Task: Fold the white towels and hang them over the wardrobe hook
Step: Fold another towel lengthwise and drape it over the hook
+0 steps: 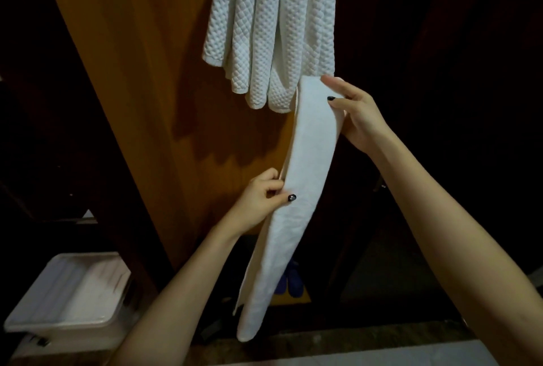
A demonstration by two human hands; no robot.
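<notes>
Two hands: left hand (261, 201) low, right hand (358, 115) high; they are apart; both hold one folded towel (296, 189)
Left hand: pinches the towel's left edge near the middle; thumb on the front, fingers curled behind; dark nail on the thumb
Right hand: grips the top end; thumb on the front, other fingers round the top and the right edge; dark nail here too
Folded towel: white, soft and smooth; folded into a long thin strip; it slants down from the right hand; its round bottom end hangs loose; its top is just under the hanging towels (273, 27)
Hanging towels: white and bumpy, like rows of tiny squares; long folds in front of the wardrobe wood (132, 71)
Wardrobe wood: brown, smooth, a bit shiny; dark on both sides
Box (17, 323): white plastic with round corners; low on the left
Blue things (293, 283): small and round, behind the towel's low end; cannot tell what they are
</notes>
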